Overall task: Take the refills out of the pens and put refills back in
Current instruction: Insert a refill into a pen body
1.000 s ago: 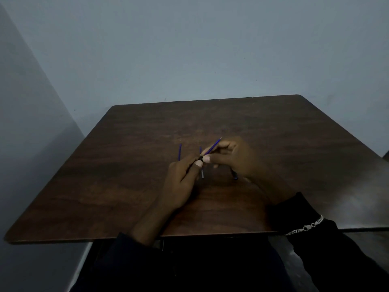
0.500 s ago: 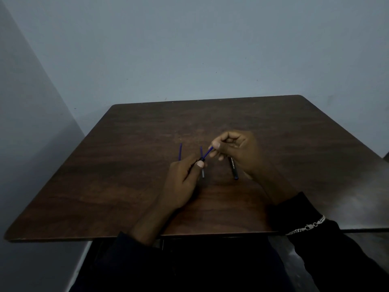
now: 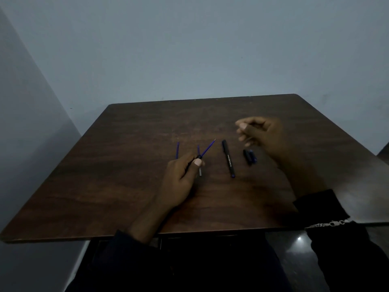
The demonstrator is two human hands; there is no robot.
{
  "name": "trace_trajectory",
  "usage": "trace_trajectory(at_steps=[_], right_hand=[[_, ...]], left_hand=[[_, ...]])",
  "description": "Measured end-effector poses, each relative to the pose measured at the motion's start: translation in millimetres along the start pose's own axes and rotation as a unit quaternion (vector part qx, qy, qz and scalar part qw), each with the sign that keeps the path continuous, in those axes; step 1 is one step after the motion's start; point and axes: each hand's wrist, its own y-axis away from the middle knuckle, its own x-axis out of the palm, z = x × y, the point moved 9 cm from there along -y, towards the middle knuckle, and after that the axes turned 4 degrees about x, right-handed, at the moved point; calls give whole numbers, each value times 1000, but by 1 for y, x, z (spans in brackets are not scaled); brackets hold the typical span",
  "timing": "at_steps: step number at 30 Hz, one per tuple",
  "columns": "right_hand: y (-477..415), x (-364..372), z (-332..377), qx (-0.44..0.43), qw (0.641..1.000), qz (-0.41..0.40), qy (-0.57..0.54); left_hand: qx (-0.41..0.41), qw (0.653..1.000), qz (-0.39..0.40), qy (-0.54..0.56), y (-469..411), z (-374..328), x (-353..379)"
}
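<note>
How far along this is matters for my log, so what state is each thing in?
left hand: grips black pen barrel.
black pen barrel: held, blue refill sticking out.
blue refill: partly inserted, tip free.
far-left loose refill: lying on table.
second loose refill: lying on table, by left thumb.
lettered black pen: lying on table, untouched.
small dark pieces: lying loose on table.
right hand: raised, blurred, fingers curled; contents unclear.

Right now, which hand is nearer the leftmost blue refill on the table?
Left. The left hand sits at the near end of the refill; the right hand is far to its right, past the black pen.
</note>
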Motion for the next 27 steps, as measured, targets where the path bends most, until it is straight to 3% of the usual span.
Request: trace_trajectory(at_steps=[3, 6, 12, 27], right_hand=[[-3, -35, -10, 59, 983, -22, 173], [-1, -41, -24, 140, 950, 19, 278], [2, -22, -44, 232, 923, 64, 302], [-7, -23, -51, 248, 877, 39, 410]], left_hand=[[0, 1000, 0, -3, 0, 2, 0], [0, 1000, 2, -3, -1, 4, 1], [3, 1000, 2, -13, 0, 3, 0], [1, 1000, 2, -8, 0, -4, 0]])
